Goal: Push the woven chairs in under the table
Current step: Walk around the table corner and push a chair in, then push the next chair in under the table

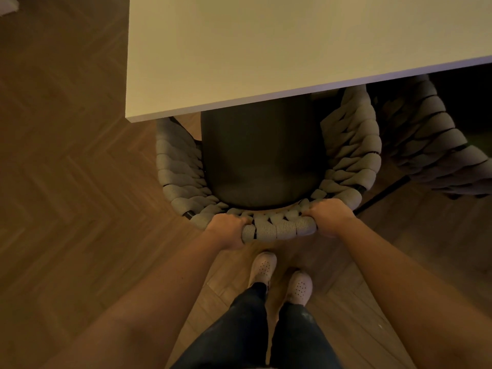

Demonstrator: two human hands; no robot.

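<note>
Desk (266, 49) edge overhangs the front of the woven chair (354, 155)'s dark seat cushion (261, 161); a second woven chair (431, 155) sits just right, partly under. Left hand (228, 230) and right hand (330, 217) each have their grip curled tight on the backrest rim: mid-push, next needs a straight forward shove.

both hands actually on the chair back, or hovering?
Touching. The head view shows the left hand and the right hand both wrapped over the top rim of the woven chair, fingers curled onto the weave, no gap.
</note>
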